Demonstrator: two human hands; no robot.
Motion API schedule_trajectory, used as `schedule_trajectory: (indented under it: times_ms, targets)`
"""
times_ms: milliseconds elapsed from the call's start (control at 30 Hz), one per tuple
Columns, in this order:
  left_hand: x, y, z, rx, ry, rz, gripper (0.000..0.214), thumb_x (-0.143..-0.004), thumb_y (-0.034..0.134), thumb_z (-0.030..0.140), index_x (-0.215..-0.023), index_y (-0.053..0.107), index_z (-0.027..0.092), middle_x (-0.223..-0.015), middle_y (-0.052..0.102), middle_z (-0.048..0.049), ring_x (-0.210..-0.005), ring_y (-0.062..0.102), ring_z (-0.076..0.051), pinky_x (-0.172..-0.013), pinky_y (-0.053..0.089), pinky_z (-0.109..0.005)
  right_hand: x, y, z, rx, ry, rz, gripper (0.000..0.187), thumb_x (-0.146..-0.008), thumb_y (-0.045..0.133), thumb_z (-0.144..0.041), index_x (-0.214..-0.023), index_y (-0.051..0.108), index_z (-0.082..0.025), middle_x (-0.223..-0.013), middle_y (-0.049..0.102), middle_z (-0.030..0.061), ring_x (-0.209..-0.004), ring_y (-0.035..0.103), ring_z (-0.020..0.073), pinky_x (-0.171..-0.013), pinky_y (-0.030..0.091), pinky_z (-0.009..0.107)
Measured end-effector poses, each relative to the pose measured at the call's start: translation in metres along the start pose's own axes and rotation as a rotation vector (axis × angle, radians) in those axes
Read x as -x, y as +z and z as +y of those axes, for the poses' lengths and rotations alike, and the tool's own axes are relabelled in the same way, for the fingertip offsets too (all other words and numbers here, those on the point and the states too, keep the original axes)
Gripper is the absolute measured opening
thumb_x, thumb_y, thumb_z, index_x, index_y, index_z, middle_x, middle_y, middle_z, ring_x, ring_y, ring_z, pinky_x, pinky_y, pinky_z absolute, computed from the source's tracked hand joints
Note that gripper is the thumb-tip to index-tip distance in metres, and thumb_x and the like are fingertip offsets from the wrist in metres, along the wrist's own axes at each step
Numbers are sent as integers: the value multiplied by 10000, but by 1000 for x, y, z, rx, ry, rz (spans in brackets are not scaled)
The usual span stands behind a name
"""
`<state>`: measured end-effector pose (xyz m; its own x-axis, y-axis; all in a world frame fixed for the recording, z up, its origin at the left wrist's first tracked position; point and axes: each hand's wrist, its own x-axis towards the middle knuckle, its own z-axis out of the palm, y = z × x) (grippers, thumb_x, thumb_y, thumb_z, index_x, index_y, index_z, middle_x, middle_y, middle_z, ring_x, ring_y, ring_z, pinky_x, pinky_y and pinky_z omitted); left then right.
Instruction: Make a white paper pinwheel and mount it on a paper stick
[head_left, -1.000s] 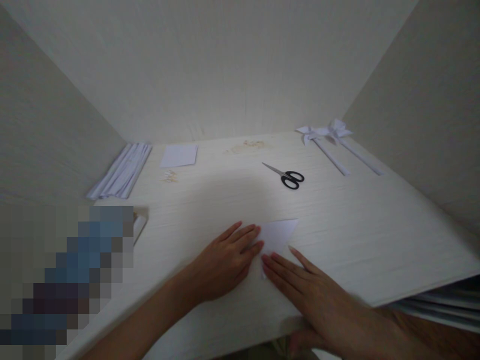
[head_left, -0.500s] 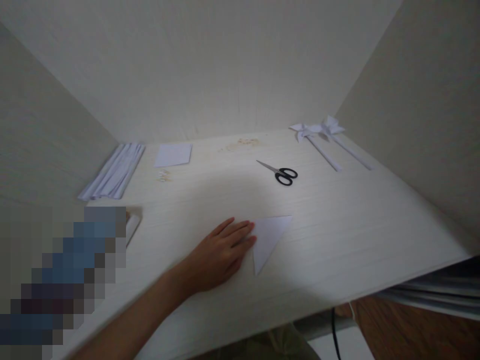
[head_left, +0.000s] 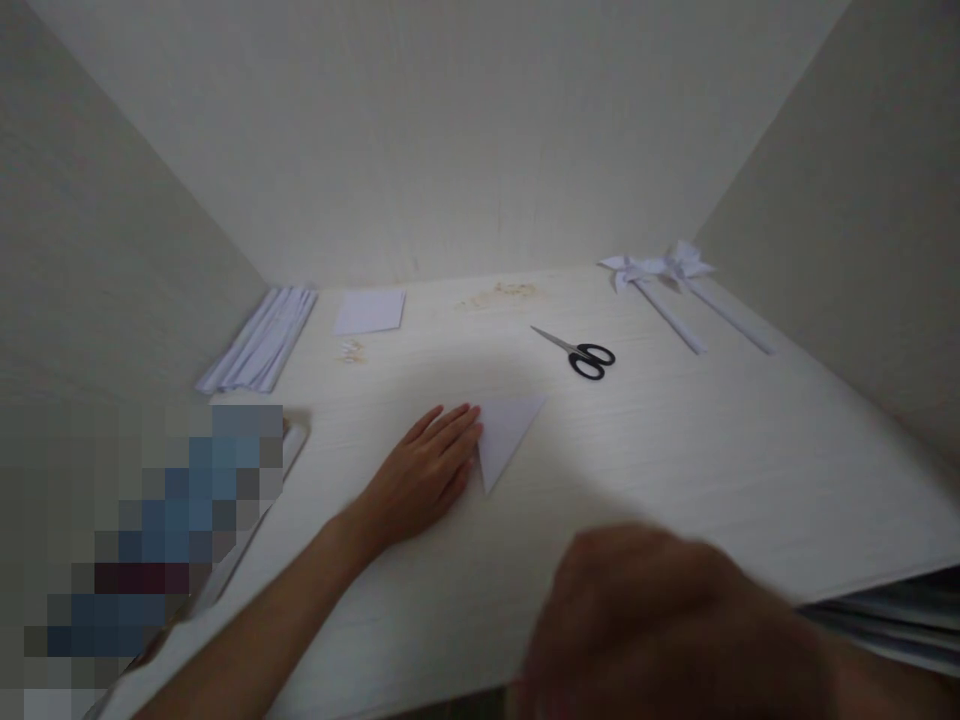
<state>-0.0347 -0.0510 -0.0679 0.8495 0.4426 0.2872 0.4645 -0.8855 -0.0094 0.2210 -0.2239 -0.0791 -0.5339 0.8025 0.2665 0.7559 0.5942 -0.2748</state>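
Right hand [head_left: 671,620] sits nearest me, on the close side of the scissors, big and motion-blurred over the front of the table [head_left: 750,450]. Fingers look bunched; can't tell whether they pinch anything.

Left hand [head_left: 427,465]: nearer than the scissors and off to their left. Palm down, fingers laid out nearly straight, slightly spread, tips on the left edge of the paper triangle [head_left: 507,432]. No pinch, just contact.

The triangle lies flat on the table, nearer than the scissors and to their left, one corner aimed at the person.

Scissors [head_left: 586,358]: black handles, blades together, tip angled left and away.

Small pale sticks [head_left: 351,352] lie well left of the scissors, about level with them. Farther left, a bundle of white paper strips [head_left: 262,340].

Beyond the scissors: square paper [head_left: 370,312] on the left, brownish specks [head_left: 514,290] slightly left, two paper pinwheels [head_left: 667,275] with white stems on the right.
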Motion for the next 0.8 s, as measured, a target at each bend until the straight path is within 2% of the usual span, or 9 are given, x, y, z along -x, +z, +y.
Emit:
schedule_trajectory:
  times_ms: [100,167,200,267,333,500,633,800]
  targets:
    - [-1,-3,10,13,30,41,386,-820,338,146,-1192,403,66,-1286,416,-150,-1243,288,-194,-1014,285,-399,-89,-17,26,-108,78,8,375,-886,294,-282,-1243,405,-249,-1154,565,44,-1044,529,162,-880,445,345]
    - [-1,-6,20,28,40,46,401,-819,341,154,-1211,381,81,-1299,401,-142,-1257,257,-199,-1018,274,-411,-122,-14,36,-136,66,45,387,-887,269,-239,-1244,404,-175,-1228,504,76,-1118,469,150,-929,411,337]
    - [-1,-6,25,41,38,39,413,-819,339,153,-1225,364,83,-1307,390,-141,-1263,242,-200,-1023,266,-413,-129,-9,40,-120,52,15,398,-882,276,-232,-1253,388,-141,-1280,446,94,-1166,417,152,-957,384,340]
    - [0,-7,33,91,58,15,439,-818,337,150,-1251,325,81,-1313,383,-139,-1270,225,-187,-1027,266,-386,-132,2,45,-49,15,-71,406,-876,268,-207,-1252,383,-106,-1340,356,106,-1231,320,156,-996,333,354]
    - [0,-7,38,152,74,-77,490,-820,354,188,-1287,260,77,-1347,328,-140,-1284,180,-177,-1024,273,-352,-128,11,46,40,-38,-154,413,-871,273,-201,-1256,375,-92,-1349,336,113,-1253,274,173,-1024,275,387]
    - [1,-8,44,223,4,-283,741,-772,439,450,-1337,115,96,-1411,147,-140,-1302,62,-205,-1037,214,-386,-124,10,43,155,-82,-263,490,-855,314,-266,-1303,289,-70,-1388,234,128,-1280,188,206,-1039,221,398]
    - [2,-10,44,223,-5,-325,737,-761,446,478,-1337,141,136,-1415,141,-126,-1302,67,-208,-1041,181,-396,-124,6,51,169,-64,-277,532,-865,287,-350,-1326,236,-88,-1399,207,114,-1284,180,195,-1039,211,404]
    - [4,-9,35,180,6,-317,701,-781,414,471,-1337,142,141,-1406,191,-117,-1298,119,-195,-1036,186,-385,-116,4,71,187,58,-200,596,-853,311,-415,-1345,172,-109,-1397,208,126,-1279,200,200,-1021,232,433]
